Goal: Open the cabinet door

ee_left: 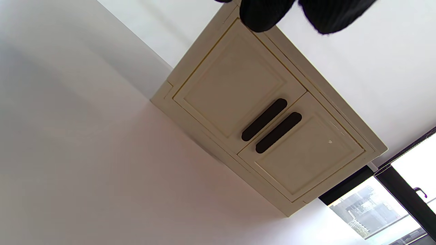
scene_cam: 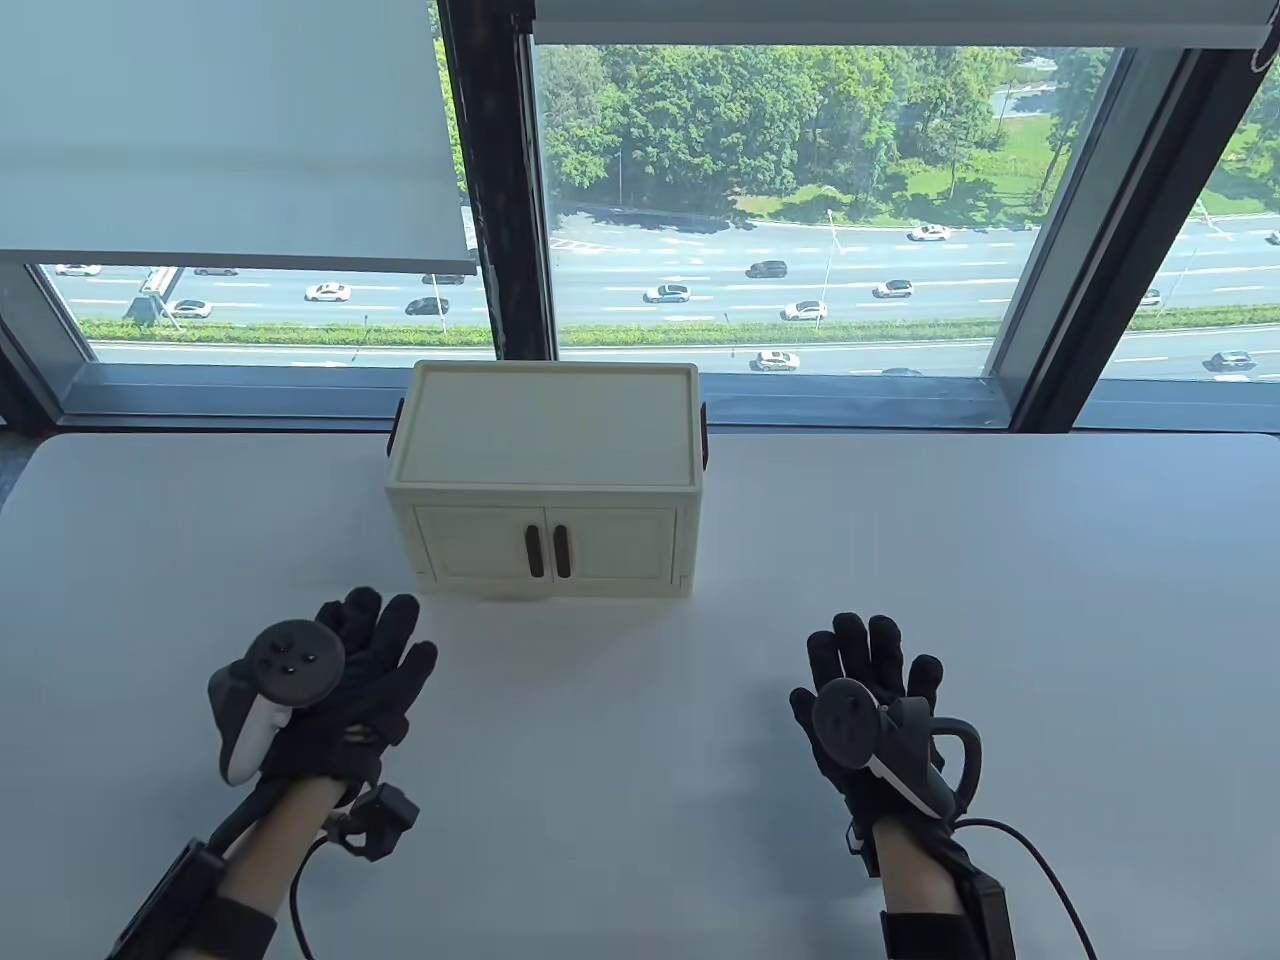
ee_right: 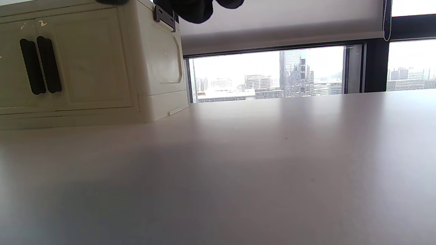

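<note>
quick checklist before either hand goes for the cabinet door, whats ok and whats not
1. Both doors shut: ok. The left door and right door of the cabinet sit flush.
2. Handles in view and unblocked: ok. The left handle and right handle stand side by side at the middle seam.
3. Left hand free: ok. Fingers spread, holding nothing, short of the cabinet.
4. Right hand free: ok. Flat over the table, apart from the cabinet.
5. Room for the doors to swing: ok. Bare table in front.
6. Cabinet will stay put when pulled: cannot tell.
</note>
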{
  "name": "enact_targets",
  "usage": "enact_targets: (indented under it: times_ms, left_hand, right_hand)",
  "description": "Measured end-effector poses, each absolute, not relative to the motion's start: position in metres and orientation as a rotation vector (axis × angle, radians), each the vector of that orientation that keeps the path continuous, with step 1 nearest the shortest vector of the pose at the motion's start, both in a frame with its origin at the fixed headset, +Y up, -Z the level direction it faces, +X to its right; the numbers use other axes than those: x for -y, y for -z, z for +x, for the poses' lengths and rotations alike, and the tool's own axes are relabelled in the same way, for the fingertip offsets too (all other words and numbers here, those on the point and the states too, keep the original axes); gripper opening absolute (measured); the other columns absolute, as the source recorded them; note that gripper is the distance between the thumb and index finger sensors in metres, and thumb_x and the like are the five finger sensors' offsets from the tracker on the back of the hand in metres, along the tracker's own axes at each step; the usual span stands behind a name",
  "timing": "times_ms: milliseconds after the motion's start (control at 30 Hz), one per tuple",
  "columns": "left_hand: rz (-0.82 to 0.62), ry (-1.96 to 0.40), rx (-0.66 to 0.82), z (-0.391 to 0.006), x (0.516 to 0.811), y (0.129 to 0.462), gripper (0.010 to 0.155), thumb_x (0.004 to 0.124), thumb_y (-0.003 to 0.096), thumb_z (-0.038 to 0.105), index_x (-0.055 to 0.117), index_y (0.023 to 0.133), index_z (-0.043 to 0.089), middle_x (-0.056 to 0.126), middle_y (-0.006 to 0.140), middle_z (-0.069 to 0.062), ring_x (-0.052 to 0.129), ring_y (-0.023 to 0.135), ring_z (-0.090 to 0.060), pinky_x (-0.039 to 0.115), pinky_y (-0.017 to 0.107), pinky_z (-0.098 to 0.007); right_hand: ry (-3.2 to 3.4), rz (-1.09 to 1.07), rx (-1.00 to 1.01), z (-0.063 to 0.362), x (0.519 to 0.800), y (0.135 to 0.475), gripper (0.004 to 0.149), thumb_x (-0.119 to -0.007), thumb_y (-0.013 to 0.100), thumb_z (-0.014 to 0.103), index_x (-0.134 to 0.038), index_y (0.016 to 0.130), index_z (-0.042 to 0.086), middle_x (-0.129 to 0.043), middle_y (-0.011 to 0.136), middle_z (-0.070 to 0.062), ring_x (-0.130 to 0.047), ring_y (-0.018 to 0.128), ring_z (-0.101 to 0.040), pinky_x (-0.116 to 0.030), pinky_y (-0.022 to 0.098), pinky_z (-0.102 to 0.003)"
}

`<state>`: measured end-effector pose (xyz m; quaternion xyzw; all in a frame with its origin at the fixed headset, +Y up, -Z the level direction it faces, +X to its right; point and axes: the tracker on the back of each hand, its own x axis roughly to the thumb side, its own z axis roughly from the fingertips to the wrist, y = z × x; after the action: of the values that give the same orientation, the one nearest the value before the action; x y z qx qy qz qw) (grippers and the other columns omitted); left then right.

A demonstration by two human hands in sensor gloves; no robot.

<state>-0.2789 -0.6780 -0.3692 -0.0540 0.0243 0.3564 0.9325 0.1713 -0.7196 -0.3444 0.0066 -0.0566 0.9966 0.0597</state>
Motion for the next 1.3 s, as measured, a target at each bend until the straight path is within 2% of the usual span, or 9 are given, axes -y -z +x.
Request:
enact_targets:
  times_ms: [133,200,367,467,633,1133,1300]
  left_hand:
    - [-0.069,-0.730,-0.098,-0.249,0.666,0.399,0.062,0.060,0.0550,0.058,0.052,0.111,0.034,0.040,0.120,-0.001,0.036,0.112,-0.031,0.031,0.079,-0.056]
    - [-0.044,-0.727,-0.139,-0.239,0.664,0.411,0.061,0.061,0.0548,0.058,0.056,0.110,0.033,0.049,0.113,-0.005,0.047,0.103,-0.034,0.035,0.078,-0.053]
    - [-0.006,-0.664,-0.296,-0.222,0.664,0.439,0.060,0.064,0.0537,0.059,0.067,0.105,0.028,0.066,0.094,-0.003,0.066,0.083,-0.028,0.048,0.071,-0.051]
    - [0.017,-0.655,-0.380,-0.218,0.667,0.450,0.058,0.066,0.0530,0.058,0.074,0.100,0.025,0.073,0.082,-0.001,0.073,0.066,-0.022,0.058,0.060,-0.047]
    - [0.001,-0.650,-0.470,-0.215,0.676,0.464,0.056,0.069,0.0520,0.059,0.084,0.092,0.022,0.081,0.068,0.001,0.078,0.052,-0.018,0.065,0.049,-0.043]
    - [-0.048,-0.761,-0.555,-0.194,0.700,0.479,0.056,0.069,0.0513,0.058,0.090,0.083,0.016,0.085,0.061,0.001,0.080,0.046,-0.019,0.067,0.045,-0.043]
    - [-0.030,-0.747,-0.531,-0.194,0.701,0.475,0.057,0.069,0.0503,0.057,0.089,0.083,0.016,0.084,0.062,0.000,0.080,0.047,-0.019,0.067,0.046,-0.043]
  right_hand:
    - [-3.007,0.033,0.166,0.170,0.717,0.345,0.066,-0.049,0.053,0.056,-0.038,0.112,0.029,-0.024,0.118,-0.002,-0.006,0.103,-0.029,-0.027,0.067,-0.063]
    - [-2.996,0.041,0.168,0.169,0.715,0.345,0.066,-0.049,0.053,0.056,-0.038,0.112,0.029,-0.024,0.118,-0.002,-0.006,0.103,-0.029,-0.027,0.068,-0.063]
    - [-2.984,0.058,0.166,0.168,0.713,0.346,0.066,-0.049,0.053,0.056,-0.038,0.112,0.029,-0.024,0.118,-0.002,-0.006,0.103,-0.030,-0.027,0.067,-0.064]
    - [-2.971,0.069,0.167,0.167,0.713,0.346,0.066,-0.049,0.053,0.056,-0.038,0.112,0.029,-0.024,0.118,-0.002,-0.006,0.103,-0.030,-0.027,0.068,-0.064]
    - [-2.962,0.084,0.167,0.167,0.712,0.347,0.066,-0.049,0.053,0.056,-0.038,0.113,0.029,-0.024,0.119,-0.002,-0.007,0.103,-0.030,-0.028,0.067,-0.064]
    - [-2.949,0.051,0.102,0.170,0.715,0.346,0.067,-0.049,0.053,0.056,-0.037,0.113,0.029,-0.023,0.118,-0.003,-0.007,0.103,-0.030,-0.028,0.067,-0.064]
    - [-2.943,0.045,0.081,0.170,0.716,0.346,0.067,-0.049,0.053,0.056,-0.037,0.113,0.029,-0.024,0.118,-0.003,-0.007,0.103,-0.030,-0.028,0.067,-0.064]
